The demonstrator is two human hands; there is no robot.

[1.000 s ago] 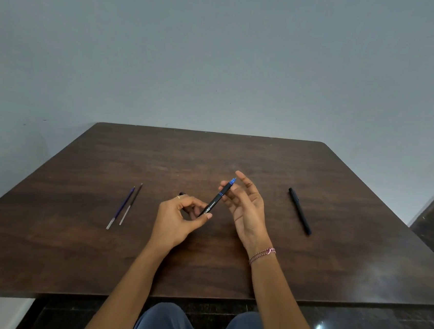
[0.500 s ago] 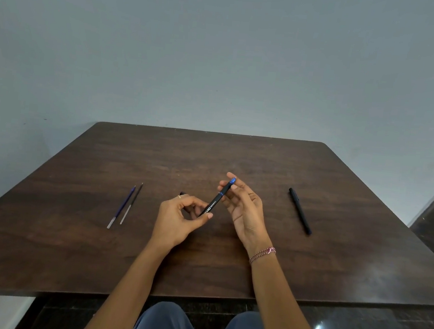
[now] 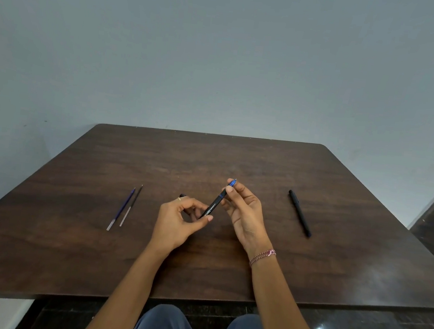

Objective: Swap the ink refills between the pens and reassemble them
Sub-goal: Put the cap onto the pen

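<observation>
Black pen with a blue tip (image 3: 216, 201) held tilted above the table (image 3: 237, 161) centre: left hand (image 3: 177, 222) pinches its lower end, right hand (image 3: 245, 213) grips the blue end between thumb and fingers. Two bare refills (image 3: 125, 207) lie side by side at 9 o'clock; a second black pen (image 3: 299, 213) lies at 3 o'clock
</observation>
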